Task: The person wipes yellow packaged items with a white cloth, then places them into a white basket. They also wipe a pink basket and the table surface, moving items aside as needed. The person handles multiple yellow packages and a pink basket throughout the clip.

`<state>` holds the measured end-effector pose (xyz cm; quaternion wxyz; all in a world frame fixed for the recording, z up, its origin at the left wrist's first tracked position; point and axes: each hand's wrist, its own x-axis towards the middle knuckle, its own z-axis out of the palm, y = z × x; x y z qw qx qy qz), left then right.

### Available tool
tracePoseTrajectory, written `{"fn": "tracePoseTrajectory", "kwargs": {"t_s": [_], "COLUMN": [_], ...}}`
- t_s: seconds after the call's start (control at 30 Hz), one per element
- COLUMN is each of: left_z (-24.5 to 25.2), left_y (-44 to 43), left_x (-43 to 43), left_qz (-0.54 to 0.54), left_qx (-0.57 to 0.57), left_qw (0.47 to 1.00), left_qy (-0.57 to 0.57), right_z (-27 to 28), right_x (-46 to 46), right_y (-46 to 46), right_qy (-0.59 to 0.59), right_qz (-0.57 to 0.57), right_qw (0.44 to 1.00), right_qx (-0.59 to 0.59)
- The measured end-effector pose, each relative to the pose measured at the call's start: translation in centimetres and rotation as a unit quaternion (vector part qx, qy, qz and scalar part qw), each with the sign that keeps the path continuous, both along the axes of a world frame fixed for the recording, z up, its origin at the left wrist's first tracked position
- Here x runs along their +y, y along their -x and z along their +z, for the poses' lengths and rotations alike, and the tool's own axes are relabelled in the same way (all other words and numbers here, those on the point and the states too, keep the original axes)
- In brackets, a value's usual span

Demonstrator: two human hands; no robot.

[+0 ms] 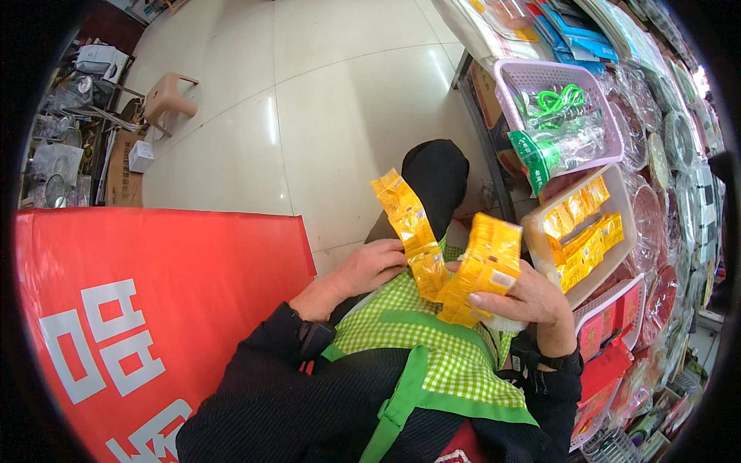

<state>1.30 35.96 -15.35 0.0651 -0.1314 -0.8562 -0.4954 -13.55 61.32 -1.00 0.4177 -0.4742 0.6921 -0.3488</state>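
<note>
My right hand [529, 292] grips a folded bundle of yellow sachets [492, 254], thumb in front and fingers mostly behind. A joined strip of the same sachets [408, 214] runs from the bundle's lower left up towards my knee. Beside that strip is my left hand [370, 266], its fingers curled and their tips partly hidden behind the strip, so I cannot tell whether it holds it. Both hands are above my lap, over a green-and-white checked apron [382, 335]. To the right, a translucent plastic tub [529, 223] contains more yellow sachets.
A lilac plastic basket [616, 130] holds green cord and packaged goods. Nearer me, a pink basket [639, 295] holds red packets. Wrapped goods crowd the shelf at right. On the left are a red-covered surface [231, 272], a tan plastic stool [168, 98] and a cardboard box [124, 173].
</note>
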Motion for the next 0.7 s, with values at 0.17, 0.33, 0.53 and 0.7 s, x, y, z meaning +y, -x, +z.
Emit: {"fn": "tracePoseTrajectory", "kwargs": {"t_s": [0.17, 0.33, 0.53, 0.7], "left_z": [-0.5, -3.6, -6.6, -4.6], "left_y": [0.8, 3.3, 5.6, 7.6], "left_x": [-0.9, -3.0, -2.3, -1.8], "left_qz": [0.152, 0.289, 0.233, 0.215], "left_qx": [-0.308, -0.433, -0.434, -0.249], "left_qw": [0.922, 0.826, 0.717, 0.763], "left_qy": [-0.178, -0.217, -0.492, -0.557], "right_z": [-0.5, -0.3, 0.0, 1.0], "right_x": [-1.9, -2.4, -2.5, -3.7], "right_y": [0.7, 0.8, 0.9, 1.1], "right_qy": [0.021, 0.124, 0.107, 0.048], "right_qz": [0.063, 0.084, 0.100, 0.103], "right_qw": [0.998, 0.985, 0.986, 0.993], "right_qx": [-0.019, -0.083, -0.085, 0.041]}}
